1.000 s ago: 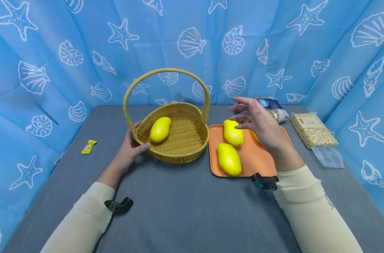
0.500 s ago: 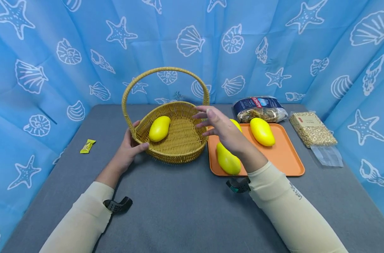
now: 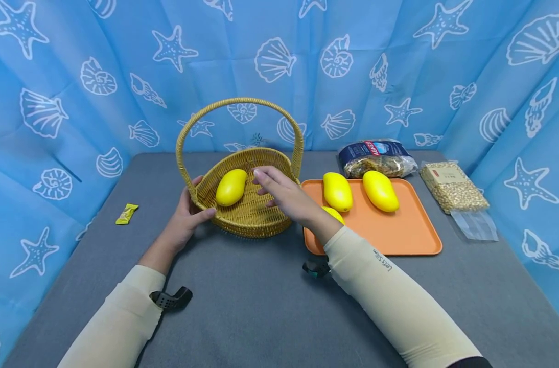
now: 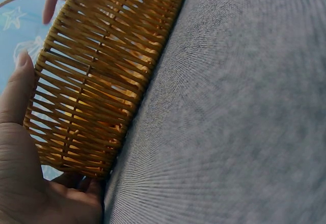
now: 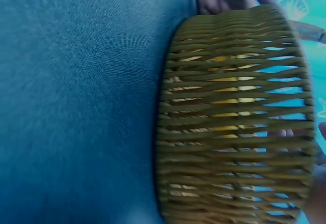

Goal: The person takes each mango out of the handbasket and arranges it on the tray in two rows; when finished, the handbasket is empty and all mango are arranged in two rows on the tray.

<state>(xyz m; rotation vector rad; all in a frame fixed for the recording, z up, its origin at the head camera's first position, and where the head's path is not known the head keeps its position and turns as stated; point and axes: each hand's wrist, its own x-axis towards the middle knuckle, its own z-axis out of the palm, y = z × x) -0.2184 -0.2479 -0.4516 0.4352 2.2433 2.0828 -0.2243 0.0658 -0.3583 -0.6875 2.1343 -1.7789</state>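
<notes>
A woven wicker basket (image 3: 256, 227) with a tall arched handle stands on the table, one yellow mango (image 3: 231, 187) lying at its left inside. My left hand (image 3: 187, 217) grips the basket's left side, the thumb (image 4: 18, 94) at the rim and the other fingers round the outside wall. Over the basket's right half reaches my right hand (image 3: 284, 194), holding nothing, its fingers loosely bent and pointing toward the mango. To the right, an orange tray (image 3: 380, 235) carries three more mangoes (image 3: 338, 192), the front one partly hidden behind my right wrist.
Behind the tray lies a blue-labelled food bag (image 3: 376, 157). A clear pack of pale grains (image 3: 454, 186) lies to its right, and a small yellow wrapped candy (image 3: 126, 214) at the far left. A blue shell-patterned curtain (image 3: 279, 76) hangs behind the table.
My right hand has swept left from above the tray to over the basket, uncovering the tray's rear mangoes. The left hand keeps its grip, and the basket stays put.
</notes>
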